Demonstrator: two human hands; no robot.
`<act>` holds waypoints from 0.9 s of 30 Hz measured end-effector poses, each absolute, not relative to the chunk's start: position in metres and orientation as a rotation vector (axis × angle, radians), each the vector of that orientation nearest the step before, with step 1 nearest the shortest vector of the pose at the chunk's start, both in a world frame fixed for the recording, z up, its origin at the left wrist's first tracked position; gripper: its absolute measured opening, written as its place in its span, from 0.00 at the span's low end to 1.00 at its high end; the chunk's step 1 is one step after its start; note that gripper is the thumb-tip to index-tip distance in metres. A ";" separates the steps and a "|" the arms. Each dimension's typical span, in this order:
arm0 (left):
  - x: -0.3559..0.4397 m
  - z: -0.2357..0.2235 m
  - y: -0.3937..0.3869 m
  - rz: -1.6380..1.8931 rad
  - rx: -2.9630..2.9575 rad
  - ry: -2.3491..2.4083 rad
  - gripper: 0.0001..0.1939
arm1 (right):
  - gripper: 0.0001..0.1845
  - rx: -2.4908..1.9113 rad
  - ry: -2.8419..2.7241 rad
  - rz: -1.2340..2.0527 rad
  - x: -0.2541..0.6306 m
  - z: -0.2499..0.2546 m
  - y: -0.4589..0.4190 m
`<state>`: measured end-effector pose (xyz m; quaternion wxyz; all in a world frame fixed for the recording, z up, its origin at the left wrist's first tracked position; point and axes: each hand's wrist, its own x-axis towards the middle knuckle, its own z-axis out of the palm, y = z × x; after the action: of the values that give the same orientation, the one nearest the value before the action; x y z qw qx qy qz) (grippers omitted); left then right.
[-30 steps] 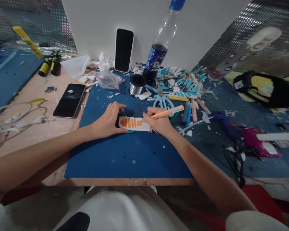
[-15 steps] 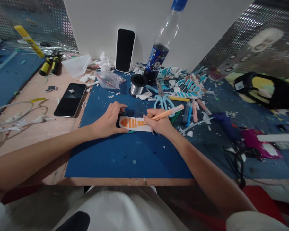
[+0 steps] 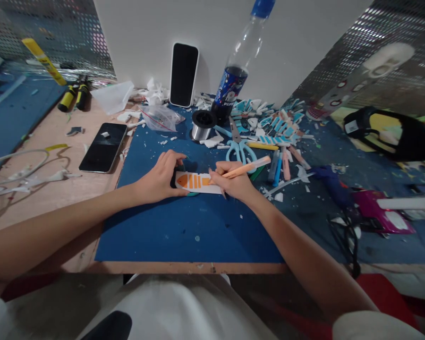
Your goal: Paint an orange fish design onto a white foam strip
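Observation:
A small white card point(image 3: 215, 189) lies on the blue mat, bearing an orange fish-like shape with stripes. My left hand point(image 3: 160, 179) holds the card's left end, thumb along the lower edge and fingers curled at the upper side. A teal edge shows beside that thumb; what it belongs to is hidden. In my right hand point(image 3: 233, 182) is an orange marker point(image 3: 250, 166), gripped like a pen and slanting up to the right. Its tip meets the card at the right of the orange stripes, partly covered by my fingers. Light-blue scissors point(image 3: 240, 148) lie just beyond my right hand.
A wire spool point(image 3: 202, 125), a cola bottle point(image 3: 230, 87) and an upright phone point(image 3: 183, 74) stand at the back. Coloured cut pieces point(image 3: 278, 123) and markers point(image 3: 278, 168) lie to the right, near a blue glue gun point(image 3: 329, 184). Another phone point(image 3: 103, 147) lies left on the blue mat's point(image 3: 184, 236) outer side.
My right hand makes small movements with the marker over the card, and the orange patch near its tip looks slightly fuller. My left hand stays in place. The view shifts slightly.

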<state>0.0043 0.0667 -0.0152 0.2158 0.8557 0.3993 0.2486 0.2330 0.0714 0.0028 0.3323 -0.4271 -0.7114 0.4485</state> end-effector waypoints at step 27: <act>0.004 -0.016 0.067 0.684 2.396 1.105 0.36 | 0.23 -1.116 -1.843 1.090 0.233 0.000 0.073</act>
<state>0.0041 0.0666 -0.0157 0.2064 0.8602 0.3966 0.2454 0.2329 0.0734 -0.0005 0.3556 -0.4319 -0.7135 0.4218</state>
